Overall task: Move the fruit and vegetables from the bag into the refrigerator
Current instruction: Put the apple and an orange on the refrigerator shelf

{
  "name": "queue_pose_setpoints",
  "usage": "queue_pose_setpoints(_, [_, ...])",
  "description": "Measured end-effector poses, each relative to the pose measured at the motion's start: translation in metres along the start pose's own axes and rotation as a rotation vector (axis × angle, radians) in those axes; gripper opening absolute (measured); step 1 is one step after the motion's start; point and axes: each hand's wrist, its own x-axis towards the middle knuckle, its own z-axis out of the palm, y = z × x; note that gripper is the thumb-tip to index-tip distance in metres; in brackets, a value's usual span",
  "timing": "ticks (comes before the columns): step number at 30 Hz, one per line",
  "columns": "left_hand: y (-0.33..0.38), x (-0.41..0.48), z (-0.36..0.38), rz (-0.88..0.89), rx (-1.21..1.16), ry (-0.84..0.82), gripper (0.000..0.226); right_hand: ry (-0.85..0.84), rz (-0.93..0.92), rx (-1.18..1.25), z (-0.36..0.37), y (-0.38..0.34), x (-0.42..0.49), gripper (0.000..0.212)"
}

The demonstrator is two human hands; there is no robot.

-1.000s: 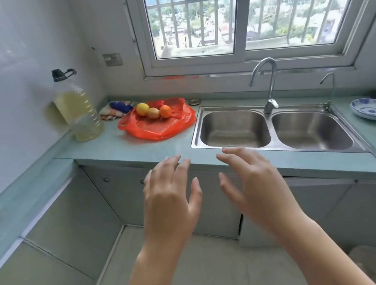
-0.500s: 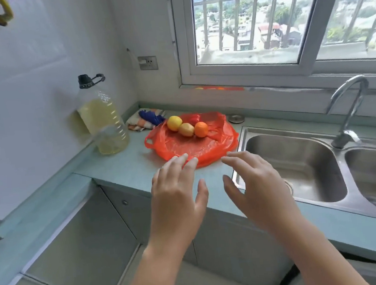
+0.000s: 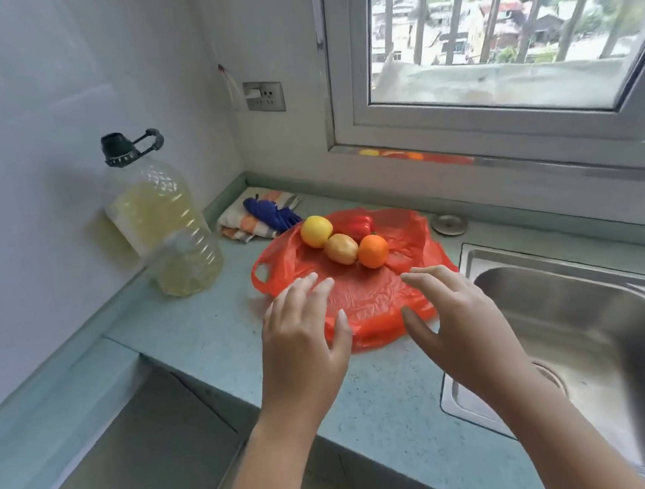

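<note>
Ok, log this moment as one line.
left hand open, empty | right hand open, empty | both over bag | fruit untouched

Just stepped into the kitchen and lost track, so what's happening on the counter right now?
A person is reaching both bare hands toward a red plastic bag lying flat on the counter beside the sink. The left hand and right hand are open and hold nothing. On the bag sit a lemon, a yellowish fruit, an orange and a red pepper, none picked up yet.

Red plastic bag point(image 3: 361, 299) lies flattened at frame centre; on it rest yellow fruit point(image 3: 316, 231), pale fruit point(image 3: 341, 249), orange point(image 3: 373, 251), red pepper point(image 3: 358, 225).
</note>
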Motion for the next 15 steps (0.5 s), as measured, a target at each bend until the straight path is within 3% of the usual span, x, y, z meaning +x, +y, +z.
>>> queue_pose_setpoints(9, [-0.099, 0.107, 0.068, 0.019, -0.131, -0.077, 0.043, -0.093, 0.163, -0.060, 0.086, 0.025, 0.089, 0.036])
queue_pose_setpoints(15, [-0.156, 0.157, 0.114, 0.117, -0.069, -0.223, 0.044, -0.131, 0.313, -0.105, 0.134, 0.036, 0.134, 0.030])
